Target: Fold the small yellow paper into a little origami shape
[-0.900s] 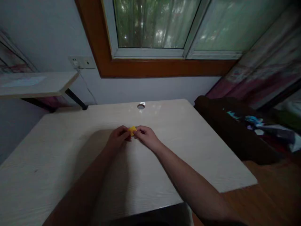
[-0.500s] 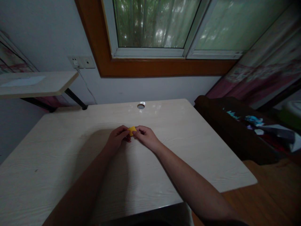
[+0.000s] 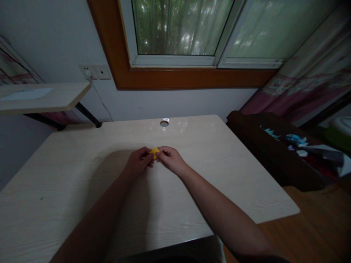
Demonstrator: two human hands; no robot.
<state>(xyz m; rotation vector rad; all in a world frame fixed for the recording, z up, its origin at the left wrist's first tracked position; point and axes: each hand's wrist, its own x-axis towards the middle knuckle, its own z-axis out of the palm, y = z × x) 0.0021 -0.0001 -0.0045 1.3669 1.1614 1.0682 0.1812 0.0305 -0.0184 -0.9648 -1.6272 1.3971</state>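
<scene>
A small, flat yellow piece (image 3: 154,151), perhaps folded paper, is held between both hands over the desk (image 3: 236,175). My left hand (image 3: 139,159) pinches its left side, with the thumb lying across the near face. From the right, my right hand (image 3: 169,157) grips the opposite side between thumb and fingers. The fingertips of the two hands nearly meet at the piece and cover part of its edges. Its exact kind is too small to make out.
A round cable hole (image 3: 164,124) lies near the desk's back edge. On the left, a raised shelf (image 3: 65,98) stands on black legs. Beyond the desk's right side is a dark brown piece of furniture (image 3: 246,135) with assorted items on it. A window (image 3: 181,33) is behind.
The left thumb has shifted slightly right along the yellow piece, which is tilted a little differently. Both arms stay nearly in place.
</scene>
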